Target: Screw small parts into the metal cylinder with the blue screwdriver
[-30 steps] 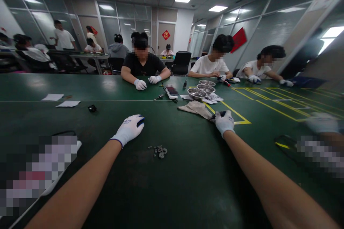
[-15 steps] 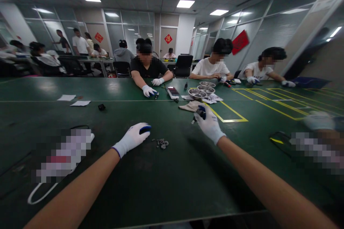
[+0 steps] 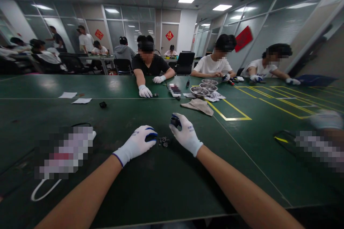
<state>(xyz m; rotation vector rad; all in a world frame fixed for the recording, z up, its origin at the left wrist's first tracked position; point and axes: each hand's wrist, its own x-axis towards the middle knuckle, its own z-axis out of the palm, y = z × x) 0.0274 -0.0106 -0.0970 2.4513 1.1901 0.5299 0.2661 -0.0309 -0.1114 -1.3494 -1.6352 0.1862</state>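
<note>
Thumb and fingers of the right hand (image 3: 186,133) are closed around a dark cylindrical piece (image 3: 175,121), held just beyond and to the right of the pile of small metal parts (image 3: 164,142). The left hand (image 3: 139,140) curves loosely open just left of the pile, apparently holding nothing, though its palm is hidden. The right hand has come away from the cloth (image 3: 199,106), which lies beyond and right of the pile, bringing the piece close to those parts

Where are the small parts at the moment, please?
In the head view, the small parts lie on the table slightly left of centre, between the left hand and the right hand.
</note>
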